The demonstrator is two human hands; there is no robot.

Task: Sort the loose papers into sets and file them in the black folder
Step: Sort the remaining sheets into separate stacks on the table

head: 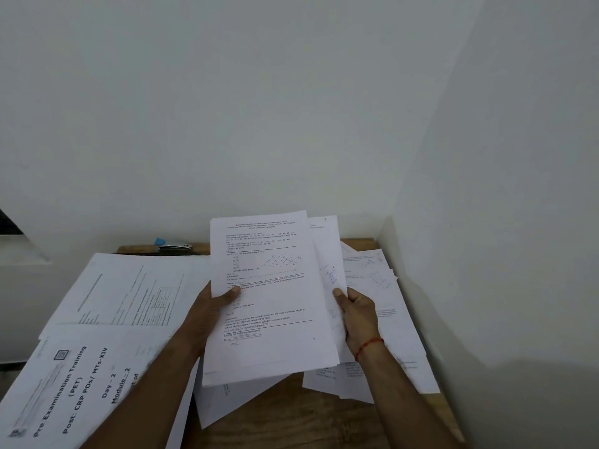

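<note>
Near left corner of the wooden desk (291, 426): white cover sheet (74, 393), flat, hanging past the left edge, bold print "Pre Examination Training (PET)", "POST: CRP POs/ MTs-XIV", "Day - 2", "Module - 2"; bare brown wood grain shows at the near edge between the forearms; left hand (210, 306) grips the front stack (269, 303) at its left edge, thumb pressed on the printed face, fingers hidden behind; the stack is thin white sheets, held up and tilted, small black type, readable bits "None of the above", "Explanation", "Simplify the following expressions", plus a faint diagram; right hand (356, 315) pinches a second batch (330, 254) just behind and right of it, thumb on the sheet edge, blue pen marks on the page; red thread (369, 346) round the right wrist; loose pile (389, 303) of printed sheets fanned along the right edge, lying flat, text too small to read; form sheet (129, 293) with a ruled table lies on the left side, overlapping the cover sheet; stapler (173, 244), metal body with a blue end, at the far edge; plain white wall (259, 124) behind.
</note>
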